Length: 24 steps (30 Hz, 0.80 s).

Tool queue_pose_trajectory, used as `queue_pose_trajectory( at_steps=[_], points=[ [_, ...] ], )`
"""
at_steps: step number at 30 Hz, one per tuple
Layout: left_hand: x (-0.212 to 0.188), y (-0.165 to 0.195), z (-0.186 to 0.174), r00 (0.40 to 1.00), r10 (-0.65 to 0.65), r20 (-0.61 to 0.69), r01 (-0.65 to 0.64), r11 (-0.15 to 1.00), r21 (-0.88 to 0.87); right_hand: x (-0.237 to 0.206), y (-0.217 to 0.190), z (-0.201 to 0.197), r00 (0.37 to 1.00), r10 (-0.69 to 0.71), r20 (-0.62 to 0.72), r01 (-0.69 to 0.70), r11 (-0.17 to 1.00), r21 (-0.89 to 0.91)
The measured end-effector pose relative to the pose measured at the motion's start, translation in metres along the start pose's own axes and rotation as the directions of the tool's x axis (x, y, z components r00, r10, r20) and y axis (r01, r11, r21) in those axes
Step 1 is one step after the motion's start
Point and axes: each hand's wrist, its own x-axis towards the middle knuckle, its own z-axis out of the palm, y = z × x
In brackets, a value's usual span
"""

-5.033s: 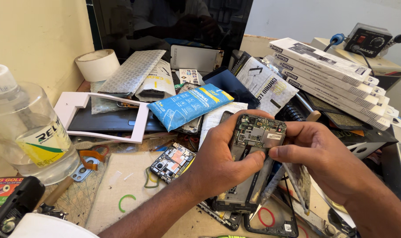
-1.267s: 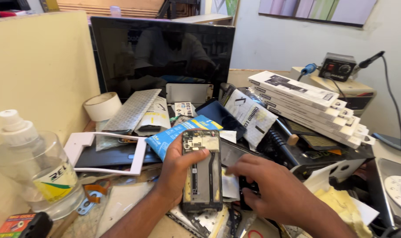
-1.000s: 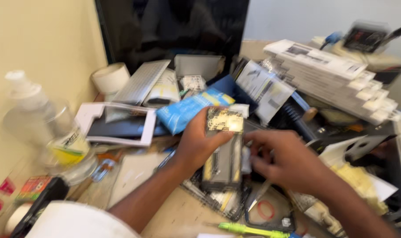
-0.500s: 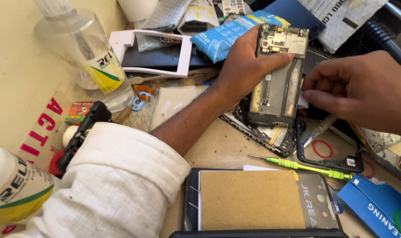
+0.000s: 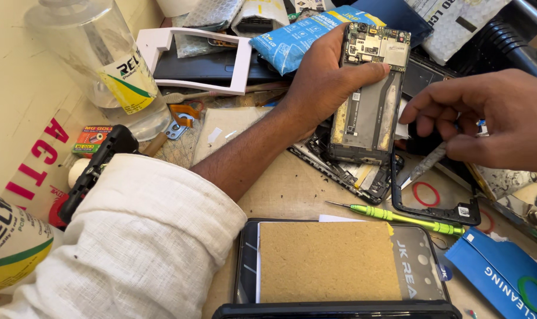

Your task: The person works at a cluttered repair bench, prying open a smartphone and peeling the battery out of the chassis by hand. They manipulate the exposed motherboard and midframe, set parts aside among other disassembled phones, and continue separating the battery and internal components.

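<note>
The left hand (image 5: 321, 88) grips the opened phone (image 5: 369, 94) upright. The right hand (image 5: 493, 118) pinches a small blue part (image 5: 483, 126). Dropped into the table (image 5: 292, 189) clutter, it could vanish.

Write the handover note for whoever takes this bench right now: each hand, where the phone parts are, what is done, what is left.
Left hand: grip closed around the opened phone, held up over the bench with its circuit board and bare inner frame showing.
Right hand: beside the phone, fingers pinched together; whether it holds a small part cannot be told.
On the bench: green screwdriver lying free below the phone; loose black phone frame next to it; tweezers under the right hand.
Done: back cover is off and the inside exposed.
Left: the board is still mounted in the phone.
</note>
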Motion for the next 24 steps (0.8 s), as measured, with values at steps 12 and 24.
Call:
queue_pose_trajectory(
  at_steps=[12, 24],
  points=[
    [-0.001, 0.011, 0.001, 1.000, -0.008, -0.020, 0.010, 0.997, 0.071, -0.006, 0.008, -0.006, 0.994, -0.108, 0.007, 0.081, 0.787, 0.611],
    [-0.006, 0.029, 0.009, 0.984, -0.172, -0.048, 0.170, 0.984, -0.046, -0.021, -0.009, -0.018, 0.993, -0.093, -0.078, 0.118, 0.596, 0.794]
  ],
)
